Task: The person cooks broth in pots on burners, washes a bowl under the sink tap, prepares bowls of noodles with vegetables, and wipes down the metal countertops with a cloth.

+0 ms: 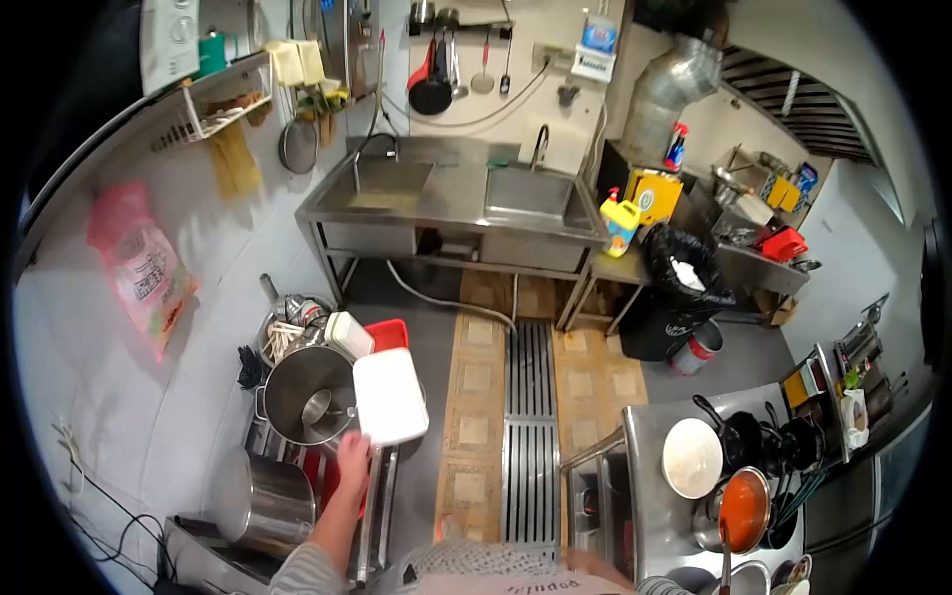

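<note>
Fingers of bare left hand [354,456] clamped on white rounded-rectangular container or lid [391,397] at seven o'clock, underside hidden. At five o'clock, blurred bare right hand [585,562]; cannot tell whether fingers apart or together.

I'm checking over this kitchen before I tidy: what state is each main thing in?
White box: held by the left hand; open or closed, unclear
Large pot: uncovered, metal utensil inside
Orange food: in an uncovered pan
Black bin: open, bag-lined
Yellow bottle: upright
Black frying pan: hanging
Pink bag: hanging
</note>
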`<action>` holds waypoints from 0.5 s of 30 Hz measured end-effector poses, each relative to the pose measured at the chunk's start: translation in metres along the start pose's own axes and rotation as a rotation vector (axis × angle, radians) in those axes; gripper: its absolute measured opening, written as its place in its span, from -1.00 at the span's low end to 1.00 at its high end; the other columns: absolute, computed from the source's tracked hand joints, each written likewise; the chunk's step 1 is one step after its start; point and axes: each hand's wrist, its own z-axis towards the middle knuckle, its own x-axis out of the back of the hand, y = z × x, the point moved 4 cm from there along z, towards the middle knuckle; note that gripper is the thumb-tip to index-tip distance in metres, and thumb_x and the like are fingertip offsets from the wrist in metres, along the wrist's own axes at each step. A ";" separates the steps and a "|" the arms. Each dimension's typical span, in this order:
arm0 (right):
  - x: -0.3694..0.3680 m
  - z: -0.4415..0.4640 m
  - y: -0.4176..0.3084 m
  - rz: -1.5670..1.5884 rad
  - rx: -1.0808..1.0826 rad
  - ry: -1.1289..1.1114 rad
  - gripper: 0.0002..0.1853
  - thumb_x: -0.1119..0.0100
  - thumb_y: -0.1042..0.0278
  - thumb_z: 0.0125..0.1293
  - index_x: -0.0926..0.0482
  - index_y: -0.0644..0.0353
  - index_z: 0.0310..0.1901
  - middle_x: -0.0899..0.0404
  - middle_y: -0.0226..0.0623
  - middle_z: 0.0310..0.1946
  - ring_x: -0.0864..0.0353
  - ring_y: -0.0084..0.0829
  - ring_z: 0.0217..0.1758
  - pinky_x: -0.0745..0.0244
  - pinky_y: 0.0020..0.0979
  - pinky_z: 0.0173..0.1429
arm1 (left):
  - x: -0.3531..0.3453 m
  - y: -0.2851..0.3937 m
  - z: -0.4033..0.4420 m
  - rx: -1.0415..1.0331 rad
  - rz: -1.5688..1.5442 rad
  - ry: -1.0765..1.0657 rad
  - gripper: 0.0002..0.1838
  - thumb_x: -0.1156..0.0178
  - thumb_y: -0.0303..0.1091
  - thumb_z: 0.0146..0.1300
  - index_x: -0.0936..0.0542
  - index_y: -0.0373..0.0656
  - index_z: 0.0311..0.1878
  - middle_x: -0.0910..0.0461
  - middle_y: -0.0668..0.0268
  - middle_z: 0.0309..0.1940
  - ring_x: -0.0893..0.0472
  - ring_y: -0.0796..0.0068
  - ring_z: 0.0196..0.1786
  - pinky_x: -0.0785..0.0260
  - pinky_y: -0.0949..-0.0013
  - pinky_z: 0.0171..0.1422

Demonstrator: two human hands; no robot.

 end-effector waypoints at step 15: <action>0.205 0.184 -0.221 -0.156 -0.143 0.166 -0.61 0.06 0.16 0.28 -0.48 0.25 0.01 -0.58 -0.13 -0.25 -0.58 -0.35 -0.22 -0.47 -0.38 -0.12 | -0.189 0.068 0.494 0.088 0.155 0.160 -0.93 -0.08 -0.42 0.12 -0.48 -0.16 -0.45 -0.46 0.35 -0.69 -0.30 0.65 -0.75 -0.06 0.56 -0.70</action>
